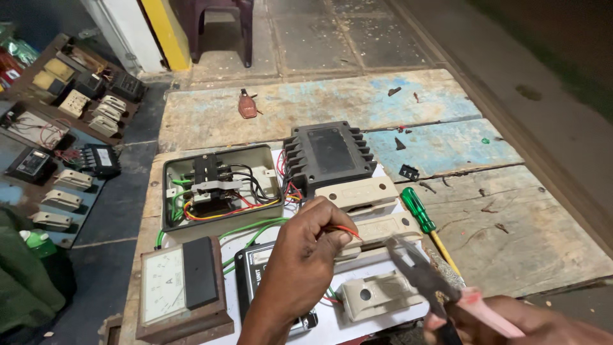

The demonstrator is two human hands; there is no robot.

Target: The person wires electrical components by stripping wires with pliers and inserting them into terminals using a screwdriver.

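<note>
Left hand (306,255) pinches red wire (345,229) above white board on desk (511,236). Right hand (511,322) grips pliers (418,271), jaws parted near wire end. Wire not yet gripped; open switch box (220,188) already wired.

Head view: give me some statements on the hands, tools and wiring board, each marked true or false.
1. The left hand pinches a red wire. True.
2. The right hand holds a hammer. False: it holds pliers with pink handles.
3. The green-handled screwdriver lies on the wooden table. True.
4. The open switch box has its cover on. False: its inner wiring is exposed.
5. The analog meter sits right of the pliers. False: it sits far left.
</note>
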